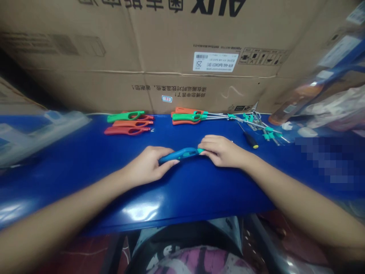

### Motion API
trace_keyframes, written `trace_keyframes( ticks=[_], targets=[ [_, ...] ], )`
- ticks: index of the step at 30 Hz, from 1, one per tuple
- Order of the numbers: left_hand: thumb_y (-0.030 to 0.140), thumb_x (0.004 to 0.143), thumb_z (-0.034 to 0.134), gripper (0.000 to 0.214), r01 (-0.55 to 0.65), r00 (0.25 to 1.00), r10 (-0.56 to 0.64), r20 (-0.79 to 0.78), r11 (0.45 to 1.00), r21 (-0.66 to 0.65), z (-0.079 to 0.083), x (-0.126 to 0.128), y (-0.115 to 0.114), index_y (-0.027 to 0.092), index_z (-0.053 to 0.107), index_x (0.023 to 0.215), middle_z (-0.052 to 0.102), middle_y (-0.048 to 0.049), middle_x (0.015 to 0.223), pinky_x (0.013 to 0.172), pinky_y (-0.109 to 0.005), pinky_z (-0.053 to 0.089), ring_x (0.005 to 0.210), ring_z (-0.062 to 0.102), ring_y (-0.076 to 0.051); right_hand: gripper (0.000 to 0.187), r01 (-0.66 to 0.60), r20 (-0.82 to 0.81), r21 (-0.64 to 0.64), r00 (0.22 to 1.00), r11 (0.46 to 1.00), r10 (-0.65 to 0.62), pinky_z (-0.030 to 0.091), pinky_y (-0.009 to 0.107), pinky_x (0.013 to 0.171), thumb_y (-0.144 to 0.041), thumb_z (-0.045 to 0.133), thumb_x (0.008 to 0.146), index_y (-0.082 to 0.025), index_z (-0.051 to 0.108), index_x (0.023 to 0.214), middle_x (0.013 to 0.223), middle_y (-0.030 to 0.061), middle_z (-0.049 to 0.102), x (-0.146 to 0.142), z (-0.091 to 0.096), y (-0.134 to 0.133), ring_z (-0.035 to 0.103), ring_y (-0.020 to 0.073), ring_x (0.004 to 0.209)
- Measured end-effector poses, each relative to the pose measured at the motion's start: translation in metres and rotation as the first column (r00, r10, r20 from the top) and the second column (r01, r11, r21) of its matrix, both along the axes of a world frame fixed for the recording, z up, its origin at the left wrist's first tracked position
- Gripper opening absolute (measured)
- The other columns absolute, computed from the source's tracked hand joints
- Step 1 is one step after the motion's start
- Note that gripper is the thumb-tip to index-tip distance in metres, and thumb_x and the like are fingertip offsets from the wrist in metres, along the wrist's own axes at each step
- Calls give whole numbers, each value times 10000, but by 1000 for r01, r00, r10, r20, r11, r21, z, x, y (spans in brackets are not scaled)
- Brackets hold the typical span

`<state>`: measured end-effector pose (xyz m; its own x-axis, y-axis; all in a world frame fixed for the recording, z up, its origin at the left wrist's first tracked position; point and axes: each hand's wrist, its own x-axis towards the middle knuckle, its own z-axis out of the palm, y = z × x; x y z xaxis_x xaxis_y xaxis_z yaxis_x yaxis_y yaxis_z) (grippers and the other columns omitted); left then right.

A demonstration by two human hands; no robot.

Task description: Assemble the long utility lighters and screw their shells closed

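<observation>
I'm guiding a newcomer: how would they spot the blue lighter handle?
In front of the cardboard box lies a blue tabletop. Above it, the left hand grips the blue lighter handle and the right hand its teal end. Unlike the green, orange and red handles beyond, it is blue.
</observation>
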<state>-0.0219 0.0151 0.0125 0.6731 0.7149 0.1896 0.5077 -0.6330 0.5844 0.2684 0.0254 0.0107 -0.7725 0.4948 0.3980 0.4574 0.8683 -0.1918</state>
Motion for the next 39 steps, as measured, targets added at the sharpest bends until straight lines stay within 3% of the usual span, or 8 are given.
trace_keyframes(
  ticks=[3,7,17,20,24,31,39],
  targets=[
    [406,1001,543,313,52,998,-46,-51,990,132,0,-2,-2,156,729,1028,745,-62,931,747,-281,489,795,676,-183,209,-2,-23,-74,1000,997,1,464,322,728,-201,479,1012,-149,669,942,784,67,624,-2,-3,-1,535,188,752],
    [383,1008,531,309,71,995,-56,-88,981,179,2,-2,-1,148,717,1084,753,-85,991,797,-302,511,859,703,-210,206,19,-25,-80,999,997,-21,475,336,752,-224,494,1016,-144,676,961,824,86,652,-4,-5,-1,560,199,784],
    [465,1013,522,352,14,999,-13,-46,1000,7,-4,-1,9,180,724,1049,751,-48,957,769,-289,509,824,689,-192,164,146,39,-79,989,986,-143,505,377,827,-254,505,1021,-164,639,989,928,96,679,-7,-6,3,594,231,890],
    [464,1037,476,360,11,1000,-13,-22,998,-57,-2,-1,9,208,689,1171,736,-48,1132,899,-298,526,990,696,-202,164,201,94,-62,976,978,-195,497,380,826,-248,504,1023,-154,636,998,946,102,667,-5,6,2,581,234,896],
    [423,1056,440,383,34,999,-34,-9,999,-5,3,1,7,236,585,1357,654,-70,1321,1073,-345,479,1202,629,-217,93,267,81,-24,961,963,-265,473,369,833,-243,576,991,-163,624,983,955,88,665,0,24,-3,567,231,903],
    [412,964,630,371,-71,993,57,103,988,140,1,7,9,201,633,1269,684,-85,1185,969,-345,519,1065,661,-220,78,385,136,-22,915,922,-379,397,313,724,-198,655,921,-188,577,915,932,59,665,8,33,-5,563,212,850],
    [363,938,672,322,-82,993,69,97,988,130,-1,8,3,221,682,1227,697,-50,1041,780,-291,529,825,631,-158,137,448,285,-164,875,879,-392,321,281,624,-268,657,892,-209,543,845,900,37,664,18,26,1,559,190,777]
  ],
)
